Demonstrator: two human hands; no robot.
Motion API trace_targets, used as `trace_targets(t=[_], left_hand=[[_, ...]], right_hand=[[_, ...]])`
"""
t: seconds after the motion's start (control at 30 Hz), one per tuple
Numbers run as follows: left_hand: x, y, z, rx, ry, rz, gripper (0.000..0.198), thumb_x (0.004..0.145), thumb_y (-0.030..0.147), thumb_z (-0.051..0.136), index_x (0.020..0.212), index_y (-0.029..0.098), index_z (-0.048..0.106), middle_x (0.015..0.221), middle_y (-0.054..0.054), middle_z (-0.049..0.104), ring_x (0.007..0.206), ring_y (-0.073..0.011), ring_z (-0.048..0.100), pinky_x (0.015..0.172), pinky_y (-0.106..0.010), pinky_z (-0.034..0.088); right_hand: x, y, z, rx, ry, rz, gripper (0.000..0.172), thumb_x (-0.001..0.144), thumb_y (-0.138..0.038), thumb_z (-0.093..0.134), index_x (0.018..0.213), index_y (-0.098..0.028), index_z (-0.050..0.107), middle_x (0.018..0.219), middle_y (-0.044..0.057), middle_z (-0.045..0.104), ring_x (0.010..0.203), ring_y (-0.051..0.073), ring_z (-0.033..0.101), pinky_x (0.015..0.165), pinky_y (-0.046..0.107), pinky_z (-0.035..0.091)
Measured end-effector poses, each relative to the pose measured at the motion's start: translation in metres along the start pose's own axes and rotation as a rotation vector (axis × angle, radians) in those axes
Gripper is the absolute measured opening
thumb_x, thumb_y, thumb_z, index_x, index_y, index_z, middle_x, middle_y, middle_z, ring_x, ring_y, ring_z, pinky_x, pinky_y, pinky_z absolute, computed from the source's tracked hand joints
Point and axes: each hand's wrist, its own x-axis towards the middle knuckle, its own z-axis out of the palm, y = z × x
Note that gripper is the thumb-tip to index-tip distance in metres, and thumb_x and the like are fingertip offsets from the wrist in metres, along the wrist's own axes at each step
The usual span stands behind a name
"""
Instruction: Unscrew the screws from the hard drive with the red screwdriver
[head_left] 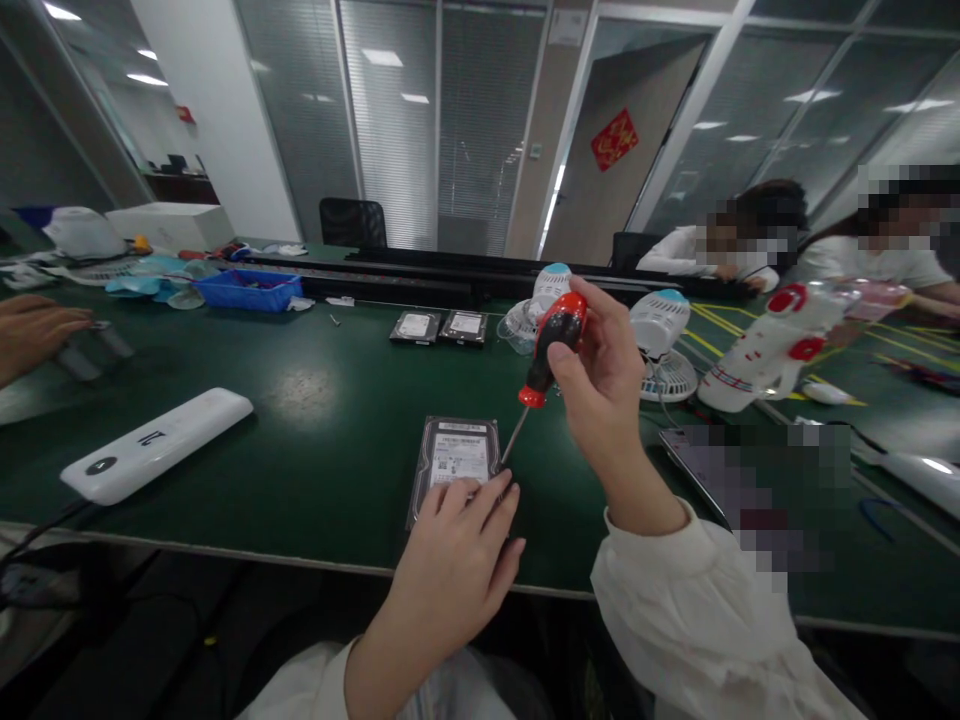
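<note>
Red/black screwdriver (556, 340) in right hand (604, 375), silver-grey drive (457, 440) under left hand (465, 535) with white label in dark print, white sleeves (682, 580) below both hands, dark green bench (330, 440) around them, blue bin (251, 292) beyond left hand, red-patched white bottle (769, 350) right of right hand.

HDD (454, 452) part-hidden by L hand (459, 538), label (463, 458) txt too sm.

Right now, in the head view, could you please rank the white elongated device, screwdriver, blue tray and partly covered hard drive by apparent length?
1. White elongated device
2. Screwdriver
3. Blue tray and hard drive: unsure, as the left hand covers part of the drive.
</note>
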Motion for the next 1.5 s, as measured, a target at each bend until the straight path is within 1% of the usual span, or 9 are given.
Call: trace_targets(t=[0.13,0.37,0.57,0.67,0.77,0.9,1.1,1.33,1.5], left_hand=[[-0.0005,-0.0005,0.0001,0.001,0.007,0.008,0.043,0.103,0.031,0.052,0.142,0.014,0.060,0.149,-0.008,0.062,0.114,-0.0292,0.055,0.093,-0.047,0.048],[-0.0005,-0.0006,0.0004,0.009,0.017,0.012,0.043,0.103,0.030,0.053,0.142,0.014,0.060,0.149,-0.008,0.062,0.113,-0.0294,0.056,0.090,-0.047,0.049],[-0.0003,-0.0005,0.0003,0.005,0.028,0.018,0.042,0.103,0.029,0.052,0.142,0.014,0.060,0.148,-0.008,0.063,0.112,-0.0294,0.056,0.090,-0.047,0.048],[-0.0002,-0.0005,0.0005,0.008,0.027,0.018,0.043,0.103,0.029,0.053,0.142,0.014,0.060,0.149,-0.008,0.063,0.112,-0.0292,0.056,0.090,-0.047,0.048],[0.0001,-0.0003,0.0008,0.008,0.027,0.017,0.043,0.102,0.030,0.053,0.142,0.014,0.060,0.148,-0.008,0.063,0.112,-0.0289,0.056,0.090,-0.047,0.048],[0.0002,-0.0002,0.0008,0.011,0.026,0.013,0.043,0.102,0.030,0.054,0.142,0.014,0.060,0.148,-0.008,0.063,0.111,-0.0289,0.056,0.089,-0.047,0.049],[0.0010,-0.0004,0.0003,0.015,0.022,0.014,0.043,0.101,0.029,0.055,0.141,0.014,0.061,0.147,-0.011,0.064,0.112,-0.0291,0.057,0.090,-0.047,0.050],[-0.0001,0.0003,-0.0001,0.009,0.025,0.018,0.043,0.102,0.029,0.054,0.141,0.014,0.061,0.147,-0.009,0.063,0.111,-0.0294,0.057,0.090,-0.047,0.049],[-0.0002,0.0000,0.0001,0.013,0.028,0.017,0.043,0.102,0.029,0.053,0.142,0.013,0.060,0.148,-0.009,0.063,0.111,-0.0294,0.057,0.090,-0.047,0.049]], right_hand=[[0.0013,0.0058,0.0013,-0.004,0.052,-0.069,0.056,0.086,-0.039,0.077,0.137,-0.032,0.056,0.130,0.005,0.063,0.104,0.022,0.066,0.087,0.043,0.062],[0.0003,0.0090,-0.0002,0.090,-0.020,-0.078,0.049,0.099,-0.045,0.056,0.147,-0.038,0.047,0.132,0.005,0.062,0.108,0.024,0.069,0.095,0.049,0.060],[0.0000,0.0043,0.0006,-0.012,0.032,-0.092,0.060,0.086,-0.043,0.077,0.141,-0.036,0.055,0.134,0.004,0.061,0.110,0.025,0.067,0.093,0.048,0.062],[-0.0001,0.0045,0.0004,-0.005,0.023,-0.088,0.058,0.090,-0.042,0.072,0.144,-0.036,0.053,0.137,0.004,0.062,0.112,0.025,0.067,0.095,0.049,0.062],[-0.0007,0.0065,-0.0002,0.042,-0.015,-0.088,0.056,0.097,-0.042,0.062,0.150,-0.038,0.046,0.149,0.003,0.056,0.123,0.027,0.065,0.103,0.055,0.059],[-0.0010,0.0069,-0.0007,0.080,-0.054,-0.083,0.051,0.101,-0.040,0.053,0.151,-0.037,0.045,0.155,0.003,0.052,0.143,0.029,0.053,0.115,0.059,0.051],[0.0004,0.0055,-0.0001,-0.019,0.023,-0.101,0.058,0.090,-0.042,0.073,0.144,-0.036,0.054,0.143,0.003,0.060,0.126,0.028,0.061,0.106,0.054,0.057],[-0.0003,0.0055,-0.0005,0.079,-0.044,-0.039,0.049,0.100,-0.040,0.055,0.148,-0.035,0.047,0.144,0.004,0.059,0.113,0.024,0.067,0.096,0.048,0.059],[0.0012,0.0024,-0.0008,-0.021,0.063,-0.069,0.051,0.089,-0.040,0.073,0.138,-0.032,0.059,0.133,0.005,0.064,0.112,0.025,0.064,0.095,0.047,0.058]])
